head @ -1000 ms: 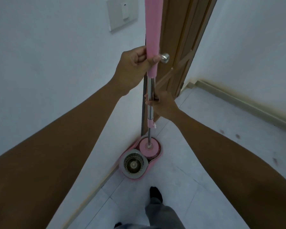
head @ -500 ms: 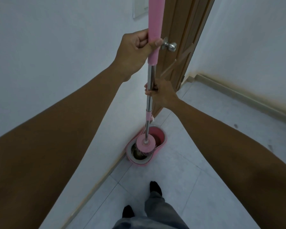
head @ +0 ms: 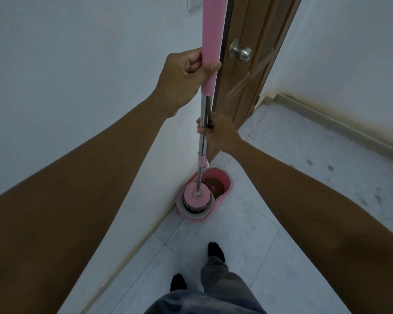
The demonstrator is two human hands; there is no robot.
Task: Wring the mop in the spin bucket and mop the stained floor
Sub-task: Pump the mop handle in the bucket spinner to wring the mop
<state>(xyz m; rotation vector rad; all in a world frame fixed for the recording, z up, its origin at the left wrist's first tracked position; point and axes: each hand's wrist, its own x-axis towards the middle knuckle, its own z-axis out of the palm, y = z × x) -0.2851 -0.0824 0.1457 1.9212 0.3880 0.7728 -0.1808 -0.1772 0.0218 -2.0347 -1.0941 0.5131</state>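
Observation:
I hold a mop upright. My left hand (head: 184, 75) grips its pink handle sleeve (head: 211, 37) high up, and my right hand (head: 220, 132) grips the steel shaft (head: 203, 114) lower down. The round pink mop head (head: 196, 195) sits in the grey spin basket (head: 196, 211) at the near end of the pink spin bucket (head: 227, 191). The bucket stands on the floor against the left wall. Its far well (head: 214, 183) is open and dark inside. Dark stains (head: 330, 167) mark the pale tile floor to the right.
A white wall runs along the left. A brown wooden door (head: 256, 64) with a metal knob (head: 239, 52) stands just behind the bucket. A skirting board (head: 340, 123) lines the right wall. My feet in dark socks (head: 216, 251) stand on the tiles below the bucket.
The mop head moved from the far well of the bucket over to the near spin basket and has lowered into it. Both hands kept their grip on the mop.

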